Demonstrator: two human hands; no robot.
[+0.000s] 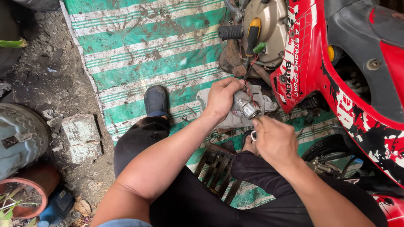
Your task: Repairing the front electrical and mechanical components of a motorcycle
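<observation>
Outdoors, striped mat (139, 46) on dirt by red bike (336, 80); left hand (222, 98) grips metal lock (246, 105), right hand (273, 138) pinches key (253, 135)

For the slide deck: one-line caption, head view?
Left hand grips a metal lock part; right hand works at it beside a red motorcycle.

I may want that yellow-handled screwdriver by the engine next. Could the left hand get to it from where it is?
Probably yes. The screwdriver stands just above the left hand with nothing between, but that hand grips the metal lock part, so it would need freeing first.
</observation>
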